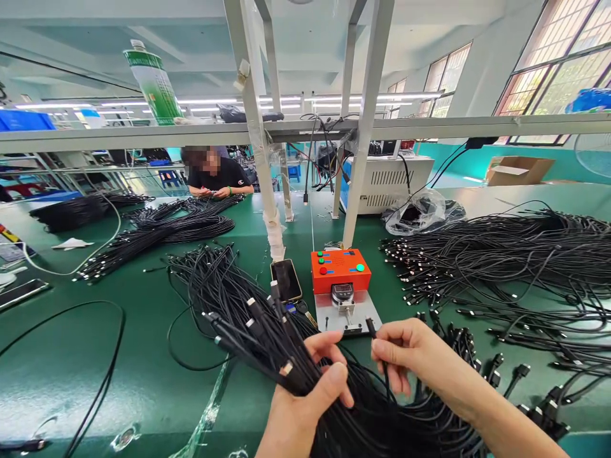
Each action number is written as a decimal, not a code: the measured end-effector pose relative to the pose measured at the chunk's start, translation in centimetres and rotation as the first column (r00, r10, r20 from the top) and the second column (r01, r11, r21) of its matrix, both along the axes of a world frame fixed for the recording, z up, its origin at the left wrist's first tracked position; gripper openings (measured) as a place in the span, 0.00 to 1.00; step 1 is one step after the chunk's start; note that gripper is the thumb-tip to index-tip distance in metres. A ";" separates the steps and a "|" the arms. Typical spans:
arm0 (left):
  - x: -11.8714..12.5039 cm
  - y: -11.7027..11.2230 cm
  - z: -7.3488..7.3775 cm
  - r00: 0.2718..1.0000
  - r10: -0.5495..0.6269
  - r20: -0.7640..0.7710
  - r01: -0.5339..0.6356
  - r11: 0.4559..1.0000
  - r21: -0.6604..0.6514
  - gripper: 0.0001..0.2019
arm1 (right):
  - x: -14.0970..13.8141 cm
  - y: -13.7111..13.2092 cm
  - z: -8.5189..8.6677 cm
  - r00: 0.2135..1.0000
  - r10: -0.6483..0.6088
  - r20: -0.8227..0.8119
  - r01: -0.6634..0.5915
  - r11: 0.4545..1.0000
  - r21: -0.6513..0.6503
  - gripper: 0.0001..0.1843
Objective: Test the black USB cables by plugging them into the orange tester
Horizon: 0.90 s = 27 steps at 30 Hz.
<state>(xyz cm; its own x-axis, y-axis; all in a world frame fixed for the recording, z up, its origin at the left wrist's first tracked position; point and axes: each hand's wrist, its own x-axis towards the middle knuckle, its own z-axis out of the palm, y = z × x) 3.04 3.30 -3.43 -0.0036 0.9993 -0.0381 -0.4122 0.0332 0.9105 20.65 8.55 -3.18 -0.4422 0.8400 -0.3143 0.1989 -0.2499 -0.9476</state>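
Observation:
My left hand (pixel 317 388) is curled around a thick bundle of black cables (pixel 267 343), whose plug ends point up and to the left. Between thumb and fingers, my right hand (pixel 401 353) pinches a single black USB cable (pixel 371 327) just below its plug. That plug is close to the front of an orange test box (pixel 340 270) with coloured buttons. A small digital gauge (pixel 342 292) is mounted on the metal plate (pixel 367 308) before the box. The bundle's lower part runs under my right wrist, and some of it is hidden there.
More black cables (pixel 501 254) are heaped on the right, and another pile (pixel 176 222) lies at the back left. A phone (pixel 286 280) rests beside the box. White posts (pixel 365 127) rise from the green table (pixel 157 394). Across it sits a person (pixel 219 172).

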 end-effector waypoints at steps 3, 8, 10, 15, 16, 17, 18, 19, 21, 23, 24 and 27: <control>-0.9 0.1 -1.2 0.977 0.003 0.211 -0.001 1.000 -0.007 0.10 | 0.9 1.3 -3.6 0.998 -0.044 -0.035 0.038 0.989 -0.141 0.17; -1.5 -0.4 -1.4 0.917 -0.047 0.396 0.070 0.997 -0.045 0.11 | 0.1 2.3 -7.9 0.991 -0.101 0.083 0.118 0.964 -0.237 0.14; -1.4 -0.5 -1.0 0.920 -0.051 0.389 0.084 0.994 -0.070 0.13 | -0.4 2.4 -8.2 0.981 -0.148 0.124 0.170 0.966 -0.195 0.13; -1.3 -0.7 -0.4 0.921 -0.052 0.386 0.097 0.990 -0.099 0.12 | -0.8 2.6 -7.7 0.955 -0.217 0.203 0.244 0.962 -0.121 0.13; -1.3 -0.6 -0.4 0.922 -0.056 0.383 0.099 0.991 -0.094 0.12 | -0.8 2.6 -7.7 0.952 -0.219 0.212 0.248 0.962 -0.118 0.13; -1.3 -0.6 -0.4 0.923 -0.060 0.380 0.100 0.991 -0.087 0.12 | -0.8 2.6 -7.7 0.949 -0.222 0.222 0.252 0.961 -0.116 0.13; -1.3 -0.6 -0.4 0.924 -0.063 0.377 0.102 0.991 -0.083 0.12 | -0.8 2.7 -7.8 0.945 -0.230 0.231 0.261 0.959 -0.113 0.13; -1.3 -0.6 -0.4 0.925 -0.066 0.374 0.103 0.992 -0.080 0.12 | -0.9 2.7 -7.9 0.940 -0.242 0.239 0.273 0.956 -0.108 0.13; -1.3 -0.6 -0.4 0.928 -0.069 0.367 0.105 0.991 -0.079 0.12 | -1.2 2.8 -8.2 0.931 -0.270 0.246 0.300 0.949 -0.094 0.13; -1.3 -0.7 -0.4 0.930 -0.077 0.360 0.110 0.991 -0.071 0.12 | -1.8 2.9 -8.4 0.922 -0.297 0.248 0.325 0.942 -0.081 0.13; -1.3 -0.7 -0.3 0.930 -0.083 0.359 0.114 0.991 -0.066 0.12 | -2.1 3.0 -8.5 0.918 -0.310 0.247 0.337 0.939 -0.075 0.13; -1.3 -0.8 -0.3 0.925 -0.095 0.367 0.124 0.991 -0.056 0.11 | -2.7 3.0 -8.5 0.905 -0.350 0.242 0.375 0.925 -0.064 0.14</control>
